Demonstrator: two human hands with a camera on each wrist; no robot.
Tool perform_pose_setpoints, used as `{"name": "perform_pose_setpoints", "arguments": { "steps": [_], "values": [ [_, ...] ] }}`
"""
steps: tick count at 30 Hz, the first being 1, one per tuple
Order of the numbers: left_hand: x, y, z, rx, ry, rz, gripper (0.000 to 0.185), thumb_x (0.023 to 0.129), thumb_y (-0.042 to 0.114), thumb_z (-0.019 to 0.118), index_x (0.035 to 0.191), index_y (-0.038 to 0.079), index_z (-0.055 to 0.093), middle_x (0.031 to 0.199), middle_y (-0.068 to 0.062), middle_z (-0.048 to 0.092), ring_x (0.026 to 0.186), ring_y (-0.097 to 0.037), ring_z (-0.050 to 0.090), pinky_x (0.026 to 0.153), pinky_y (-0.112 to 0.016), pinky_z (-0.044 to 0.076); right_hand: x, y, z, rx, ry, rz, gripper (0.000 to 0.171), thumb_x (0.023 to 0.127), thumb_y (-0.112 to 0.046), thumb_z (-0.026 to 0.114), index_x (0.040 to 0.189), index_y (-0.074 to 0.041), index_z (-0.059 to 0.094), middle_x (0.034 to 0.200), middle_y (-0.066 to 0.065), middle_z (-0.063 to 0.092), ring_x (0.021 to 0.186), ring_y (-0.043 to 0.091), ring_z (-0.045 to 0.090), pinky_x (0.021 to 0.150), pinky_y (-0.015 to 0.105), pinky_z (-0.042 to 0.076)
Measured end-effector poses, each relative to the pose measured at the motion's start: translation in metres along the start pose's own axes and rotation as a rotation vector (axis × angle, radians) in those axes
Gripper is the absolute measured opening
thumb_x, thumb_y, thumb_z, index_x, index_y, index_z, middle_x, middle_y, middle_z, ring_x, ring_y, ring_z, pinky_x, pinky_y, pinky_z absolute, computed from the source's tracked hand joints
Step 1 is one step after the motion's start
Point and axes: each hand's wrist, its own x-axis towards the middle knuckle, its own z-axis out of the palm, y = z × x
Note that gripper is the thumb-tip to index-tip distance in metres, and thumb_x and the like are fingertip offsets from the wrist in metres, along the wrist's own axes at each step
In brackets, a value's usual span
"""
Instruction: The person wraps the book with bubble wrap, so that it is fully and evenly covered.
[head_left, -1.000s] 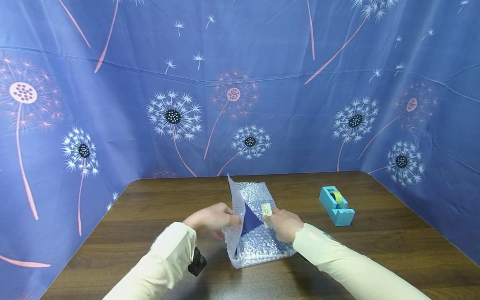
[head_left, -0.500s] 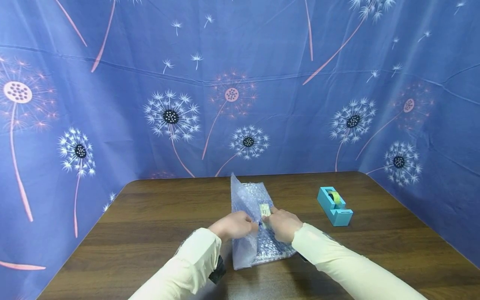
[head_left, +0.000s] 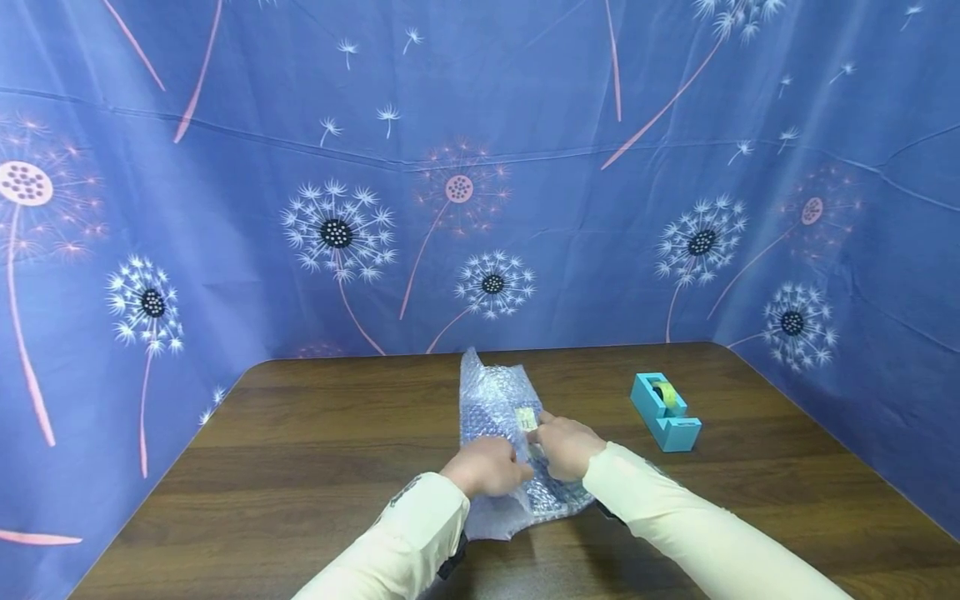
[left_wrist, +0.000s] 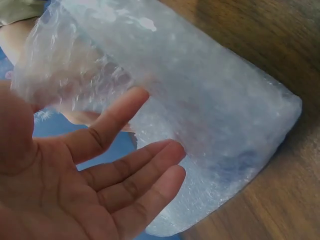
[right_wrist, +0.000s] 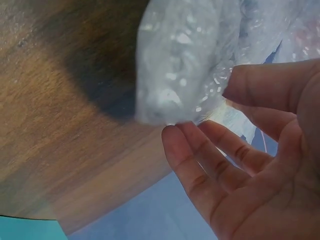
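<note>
Near the middle of the wooden surface [head_left: 300,467], slightly toward its near edge, we see a bubble-wrap bundle [head_left: 501,417] lying with its long axis running from the near edge toward the far edge, its far end lifted off the wood. Both hands meet on top of it. Our left hand [head_left: 489,467] rests on the near-left part of the bundle; the wrist view shows its fingers [left_wrist: 130,185] straight and relaxed against the wrap, gripping nothing. Our right hand [head_left: 564,443] sits just beside it on the right, fingertips at a small pale label or piece of tape [head_left: 527,417] on the wrap; its fingers [right_wrist: 210,170] look loosely extended, touching the plastic. Something is folded inside the bundle, but we cannot make it out. Well apart, toward the far right corner, stands a turquoise tape dispenser [head_left: 664,412] holding a yellow-green roll.
</note>
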Motion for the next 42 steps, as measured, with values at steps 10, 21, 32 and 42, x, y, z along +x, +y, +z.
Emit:
{"name": "perform_pose_setpoints", "arguments": {
  "steps": [10, 21, 32, 42],
  "values": [
    [-0.001, -0.011, 0.0, 0.086, 0.05, 0.104, 0.021, 0.093, 0.02, 0.07, 0.074, 0.012, 0.073, 0.08, 0.001, 0.072, 0.082, -0.02, 0.067, 0.075, -0.033, 0.053, 0.0, 0.0, -0.002, -0.004, -0.003, 0.02, 0.049, 0.081, 0.016, 0.069, 0.126, -0.002, 0.071, 0.139, 0.027, 0.055, 0.119, 0.043, 0.06, 0.089, 0.048, 0.055],
    [0.004, -0.025, 0.012, 0.148, 0.16, 0.125, 0.043, 0.064, 0.027, 0.097, 0.099, 0.016, 0.076, 0.081, 0.004, 0.066, 0.078, -0.015, 0.062, 0.07, -0.031, 0.053, 0.002, 0.003, 0.002, -0.019, 0.002, 0.036, 0.05, 0.082, 0.014, 0.072, 0.127, -0.007, 0.071, 0.134, 0.023, 0.058, 0.107, 0.035, 0.065, 0.091, 0.049, 0.056],
    [0.005, -0.026, 0.015, 0.181, 0.147, 0.095, 0.061, 0.063, 0.029, 0.098, 0.11, 0.008, 0.067, 0.114, -0.011, 0.062, 0.105, -0.03, 0.065, 0.09, -0.041, 0.055, 0.0, 0.002, 0.002, 0.015, 0.011, 0.045, 0.052, 0.084, 0.011, 0.072, 0.132, -0.008, 0.068, 0.148, 0.028, 0.048, 0.13, 0.046, 0.053, 0.103, 0.055, 0.048],
    [0.011, -0.032, 0.013, 0.261, 0.054, 0.107, 0.078, 0.069, 0.043, 0.093, 0.133, 0.01, 0.064, 0.135, -0.008, 0.065, 0.125, -0.032, 0.057, 0.104, -0.047, 0.048, 0.001, 0.002, 0.002, 0.005, -0.005, 0.081, 0.069, 0.083, 0.017, 0.069, 0.141, -0.019, 0.063, 0.147, 0.027, 0.05, 0.126, 0.045, 0.056, 0.092, 0.051, 0.055]
  ]
}}
